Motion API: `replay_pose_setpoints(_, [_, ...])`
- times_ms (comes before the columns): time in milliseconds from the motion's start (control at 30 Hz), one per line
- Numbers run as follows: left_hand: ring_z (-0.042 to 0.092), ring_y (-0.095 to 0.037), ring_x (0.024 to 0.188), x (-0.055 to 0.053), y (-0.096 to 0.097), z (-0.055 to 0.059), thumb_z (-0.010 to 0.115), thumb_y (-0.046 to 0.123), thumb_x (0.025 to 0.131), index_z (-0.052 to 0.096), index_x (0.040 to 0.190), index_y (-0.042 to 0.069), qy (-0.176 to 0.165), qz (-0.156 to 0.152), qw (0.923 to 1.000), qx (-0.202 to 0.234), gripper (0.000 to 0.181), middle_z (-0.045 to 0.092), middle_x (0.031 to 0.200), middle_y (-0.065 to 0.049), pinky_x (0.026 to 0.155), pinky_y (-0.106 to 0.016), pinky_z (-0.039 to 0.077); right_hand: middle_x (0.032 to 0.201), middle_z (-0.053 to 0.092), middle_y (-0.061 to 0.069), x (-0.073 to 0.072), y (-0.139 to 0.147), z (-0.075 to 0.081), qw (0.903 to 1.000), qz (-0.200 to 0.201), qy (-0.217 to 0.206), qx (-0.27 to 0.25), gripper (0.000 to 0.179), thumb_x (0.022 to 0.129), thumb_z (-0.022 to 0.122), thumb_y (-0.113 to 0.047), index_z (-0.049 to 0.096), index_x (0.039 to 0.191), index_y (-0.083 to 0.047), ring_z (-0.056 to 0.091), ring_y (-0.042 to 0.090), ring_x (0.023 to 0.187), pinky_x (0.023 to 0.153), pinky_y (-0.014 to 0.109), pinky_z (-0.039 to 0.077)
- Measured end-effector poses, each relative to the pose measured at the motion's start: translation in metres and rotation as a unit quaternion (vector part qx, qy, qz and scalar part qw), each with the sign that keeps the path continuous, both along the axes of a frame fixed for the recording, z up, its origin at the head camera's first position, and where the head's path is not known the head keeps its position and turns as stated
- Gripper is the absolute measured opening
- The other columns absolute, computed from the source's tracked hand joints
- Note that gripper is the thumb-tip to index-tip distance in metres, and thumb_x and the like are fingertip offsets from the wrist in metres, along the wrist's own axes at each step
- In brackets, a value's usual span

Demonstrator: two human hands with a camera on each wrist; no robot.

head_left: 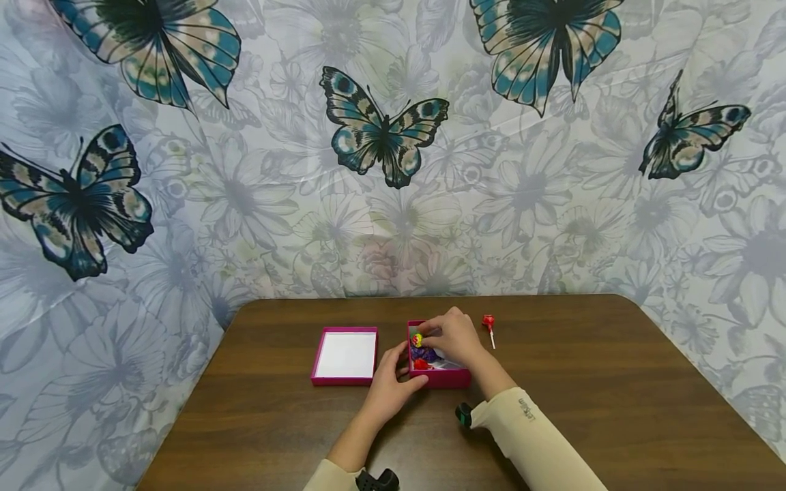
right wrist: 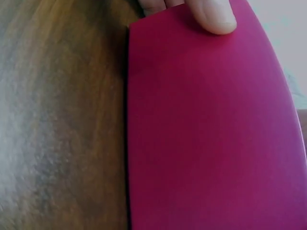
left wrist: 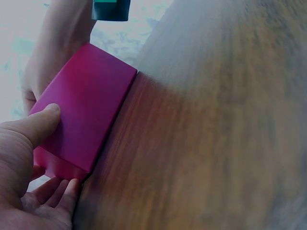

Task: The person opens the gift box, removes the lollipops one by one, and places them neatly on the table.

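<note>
A magenta box (head_left: pixel 447 380) with sweets inside stands on the table, its open side up. My left hand (head_left: pixel 388 383) grips its near left corner, the thumb on the front wall (left wrist: pixel 91 110) and the fingers along the left side. My right hand (head_left: pixel 453 337) reaches over the box from the right, its fingertips pinching a yellow-wrapped lollipop (head_left: pixel 417 339). Below that lie purple-wrapped sweets (head_left: pixel 425 354) and a red one (head_left: pixel 421 365). In the right wrist view the box wall (right wrist: pixel 206 124) fills most of the picture, with the left thumb (right wrist: pixel 216 17) at its top; the right fingers are hidden.
The box's lid (head_left: pixel 345 354), white inside with a magenta rim, lies left of the box. A red lollipop (head_left: pixel 488 322) with a white stick rests to the right, past the right hand. The brown wooden table (head_left: pixel 258 423) ends at a butterfly-print cloth (head_left: pixel 393 239).
</note>
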State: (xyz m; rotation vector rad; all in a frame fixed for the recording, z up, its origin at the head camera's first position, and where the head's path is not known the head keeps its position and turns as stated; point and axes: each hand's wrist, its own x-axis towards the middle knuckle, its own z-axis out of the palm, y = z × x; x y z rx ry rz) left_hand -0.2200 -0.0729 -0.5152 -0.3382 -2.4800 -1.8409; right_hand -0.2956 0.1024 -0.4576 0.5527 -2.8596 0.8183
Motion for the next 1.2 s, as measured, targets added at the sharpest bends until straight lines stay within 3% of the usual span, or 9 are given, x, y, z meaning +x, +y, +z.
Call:
replay_pose_setpoints(333, [0.050, -0.033, 0.134, -0.0014, -0.0003, -0.0019, 0.079, 0.025, 0.087, 0.041, 0.150, 0.004, 0.006, -0.007, 0.9999, -0.007, 0.076, 0.048, 0.142, -0.017, 0.105, -0.040, 0.052, 0.096, 0.078, -0.008, 0.0042, -0.0022, -0.0013, 0.9974, -0.005, 0.032, 0.064, 0.026, 0.079, 0.084, -0.034, 0.080, 0.104, -0.029, 0.043, 0.014, 0.082, 0.073, 0.031, 0.034])
replay_pose_setpoints(567, [0.050, -0.034, 0.134, -0.0012, 0.0000, -0.0026, 0.078, 0.022, 0.087, 0.041, 0.150, 0.002, 0.010, -0.003, 0.9999, -0.002, 0.075, 0.048, 0.141, -0.017, 0.105, -0.039, 0.052, 0.098, 0.078, -0.009, 0.0051, -0.0024, -0.0029, 0.9960, -0.001, 0.059, 0.067, 0.024, 0.079, 0.085, -0.032, 0.080, 0.103, -0.029, 0.042, 0.012, 0.081, 0.074, 0.030, 0.035])
replay_pose_setpoints(1200, [0.050, -0.033, 0.134, -0.0011, -0.0005, -0.0040, 0.078, 0.025, 0.088, 0.040, 0.150, 0.003, 0.005, -0.002, 1.0000, -0.006, 0.077, 0.048, 0.142, -0.017, 0.106, -0.039, 0.051, 0.093, 0.078, -0.010, 0.0061, -0.0027, -0.0032, 0.9967, -0.010, 0.056, 0.057, 0.025, 0.076, 0.087, -0.031, 0.079, 0.100, -0.029, 0.041, 0.011, 0.079, 0.072, 0.030, 0.033])
